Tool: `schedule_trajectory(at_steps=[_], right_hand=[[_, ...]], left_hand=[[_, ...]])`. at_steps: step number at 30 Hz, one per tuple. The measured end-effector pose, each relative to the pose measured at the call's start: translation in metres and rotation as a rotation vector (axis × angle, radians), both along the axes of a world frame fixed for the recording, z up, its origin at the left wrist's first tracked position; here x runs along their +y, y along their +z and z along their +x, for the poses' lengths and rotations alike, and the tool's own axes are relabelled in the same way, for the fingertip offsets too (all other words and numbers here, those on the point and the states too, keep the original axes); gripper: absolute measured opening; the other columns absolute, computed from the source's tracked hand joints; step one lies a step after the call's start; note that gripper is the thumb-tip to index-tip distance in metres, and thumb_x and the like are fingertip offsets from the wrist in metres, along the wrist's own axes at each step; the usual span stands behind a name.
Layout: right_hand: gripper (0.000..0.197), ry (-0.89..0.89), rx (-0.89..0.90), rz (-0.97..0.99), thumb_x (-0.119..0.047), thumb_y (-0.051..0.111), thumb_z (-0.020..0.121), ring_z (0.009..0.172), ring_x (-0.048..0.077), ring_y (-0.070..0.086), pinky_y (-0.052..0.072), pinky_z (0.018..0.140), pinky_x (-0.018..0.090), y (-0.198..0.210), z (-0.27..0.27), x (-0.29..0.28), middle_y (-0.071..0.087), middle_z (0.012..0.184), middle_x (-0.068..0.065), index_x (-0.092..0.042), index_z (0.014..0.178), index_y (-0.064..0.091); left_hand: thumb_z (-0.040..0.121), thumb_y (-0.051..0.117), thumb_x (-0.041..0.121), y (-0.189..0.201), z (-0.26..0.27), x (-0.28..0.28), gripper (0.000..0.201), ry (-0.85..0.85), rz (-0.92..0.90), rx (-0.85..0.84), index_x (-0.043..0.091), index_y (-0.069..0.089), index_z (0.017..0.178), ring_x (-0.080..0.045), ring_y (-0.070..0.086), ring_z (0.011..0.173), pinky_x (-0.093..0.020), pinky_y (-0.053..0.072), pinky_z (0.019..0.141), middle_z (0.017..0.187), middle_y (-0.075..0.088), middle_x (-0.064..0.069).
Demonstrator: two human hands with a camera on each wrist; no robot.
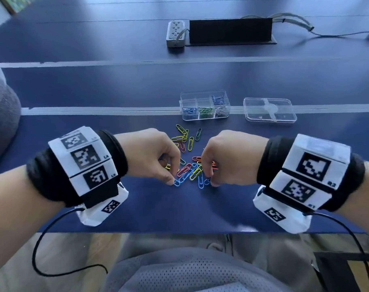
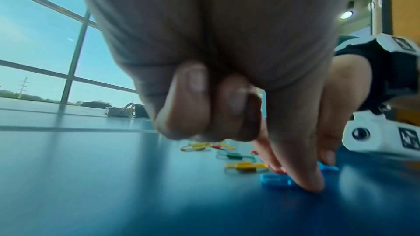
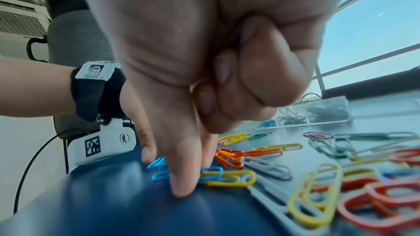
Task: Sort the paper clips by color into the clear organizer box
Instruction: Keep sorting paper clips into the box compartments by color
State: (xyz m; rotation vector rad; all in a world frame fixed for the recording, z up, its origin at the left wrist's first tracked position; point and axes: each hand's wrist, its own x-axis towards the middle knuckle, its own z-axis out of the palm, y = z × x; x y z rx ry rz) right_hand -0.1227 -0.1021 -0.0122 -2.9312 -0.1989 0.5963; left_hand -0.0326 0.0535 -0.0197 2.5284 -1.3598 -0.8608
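Three organizer box (image 1: 204, 106) compartments are partly filled; many paper clips (image 1: 187, 157) remain on the counter (image 1: 137, 199). Blue clips are being pinched by both hands, left hand (image 1: 150, 152) and right hand (image 1: 228, 157).

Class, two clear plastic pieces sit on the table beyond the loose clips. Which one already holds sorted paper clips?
The left one, the organizer box, holds blue, green and silvery clips; the lid beside it holds none.

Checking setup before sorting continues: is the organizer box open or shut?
Open. The organizer box has no cover on, clips showing in its compartments; its lid lies on the table to its right.
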Motion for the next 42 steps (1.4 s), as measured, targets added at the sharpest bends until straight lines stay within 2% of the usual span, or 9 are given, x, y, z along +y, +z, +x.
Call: schedule_trajectory(at_steps=[7, 13, 17, 21, 25, 28, 35, 39, 42], right_hand=[[0.009, -0.052, 0.137, 0.136, -0.026, 0.059, 0.078, 0.055, 0.012, 0.048, 0.043, 0.057, 0.023, 0.006, -0.002, -0.004, 0.051, 0.056, -0.005, -0.022, 0.07, 0.059], [0.015, -0.526, 0.313, 0.824, -0.004, 0.041, 0.083, 0.044, 0.015, 0.029, 0.023, 0.04, 0.017, 0.007, 0.02, -0.024, 0.041, 0.051, 0.002, -0.012, 0.07, 0.042], [0.018, -0.656, 0.425, 1.032, -0.011, 0.029, 0.081, 0.041, 0.011, 0.028, 0.022, 0.035, 0.014, 0.016, 0.039, -0.051, 0.04, 0.05, 0.0, -0.02, 0.066, 0.036], [0.005, -0.72, 0.417, 1.216, -0.014, 0.034, 0.061, 0.043, 0.012, 0.031, 0.026, 0.035, 0.016, 0.028, 0.05, -0.067, 0.041, 0.056, 0.002, -0.017, 0.062, 0.038], [0.021, -0.795, 0.326, 1.187, -0.021, 0.037, 0.085, 0.048, 0.011, 0.034, 0.029, 0.037, 0.015, 0.022, 0.064, -0.075, 0.044, 0.06, 0.0, -0.017, 0.066, 0.045], [0.023, -0.852, 0.161, 1.044, -0.012, 0.042, 0.095, 0.046, 0.01, 0.04, 0.035, 0.037, 0.012, 0.016, 0.076, -0.082, 0.046, 0.064, 0.002, -0.015, 0.075, 0.053], [0.03, -0.937, 0.056, 0.942, 0.002, 0.033, 0.095, 0.055, 0.013, 0.048, 0.048, 0.041, 0.013, 0.021, 0.097, -0.092, 0.05, 0.07, 0.008, -0.007, 0.081, 0.058], [0.03, -0.932, 0.001, 0.827, -0.001, 0.045, 0.092, 0.058, 0.013, 0.047, 0.049, 0.055, 0.019, 0.024, 0.111, -0.083, 0.049, 0.068, 0.007, 0.008, 0.118, 0.057], [0.032, -0.851, -0.024, 0.667, 0.002, 0.047, 0.09, 0.058, 0.015, 0.047, 0.05, 0.058, 0.022, 0.025, 0.12, -0.077, 0.051, 0.067, 0.01, 0.01, 0.119, 0.057]], left_hand=[[0.072, 0.072, 0.041, -0.003, -0.003, 0.0, 0.015, -0.05, 0.064, -0.132, 0.029, 0.071, 0.08, 0.014, 0.045, 0.05, -0.019, 0.035, 0.051, 0.041, 0.047, 0.013], [0.071, 0.059, 0.028, -0.003, -0.004, 0.006, 0.011, -0.06, 0.015, -0.125, 0.024, 0.052, 0.064, 0.002, 0.044, 0.049, -0.018, 0.034, 0.05, 0.045, 0.046, 0.007], [0.061, 0.048, 0.024, 0.002, 0.001, 0.002, 0.008, 0.115, -0.1, 0.231, 0.019, 0.042, 0.058, -0.009, 0.029, 0.042, -0.017, 0.03, 0.043, 0.046, 0.036, 0.006], [0.057, 0.034, 0.007, 0.008, 0.011, -0.011, 0.017, 0.407, -0.312, 0.726, 0.02, 0.039, 0.046, -0.01, 0.023, 0.034, -0.011, 0.025, 0.037, 0.048, 0.037, 0.003], [0.06, 0.027, 0.001, 0.01, 0.024, -0.023, 0.021, 0.474, -0.414, 0.869, 0.017, 0.036, 0.051, -0.011, 0.028, 0.032, -0.009, 0.027, 0.037, 0.052, 0.038, -0.003], [0.071, 0.028, -0.003, 0.01, 0.034, -0.033, 0.025, 0.511, -0.449, 0.845, 0.015, 0.035, 0.057, -0.015, 0.038, 0.033, -0.011, 0.031, 0.034, 0.055, 0.041, -0.005], [0.059, 0.037, -0.004, 0.015, 0.053, -0.054, 0.021, 0.58, -0.523, 0.593, 0.017, 0.031, 0.058, -0.014, 0.049, 0.041, -0.015, 0.035, 0.034, 0.063, 0.044, -0.007], [0.058, 0.046, 0.012, 0.019, 0.062, -0.067, 0.009, 0.515, -0.36, 0.325, 0.018, 0.046, 0.066, -0.016, 0.05, 0.051, -0.023, 0.041, 0.048, 0.065, 0.048, -0.006], [0.079, 0.046, 0.007, 0.02, 0.065, -0.076, 0.017, 0.39, -0.19, 0.137, 0.02, 0.057, 0.079, -0.02, 0.052, 0.057, -0.026, 0.046, 0.06, 0.069, 0.056, -0.002]])
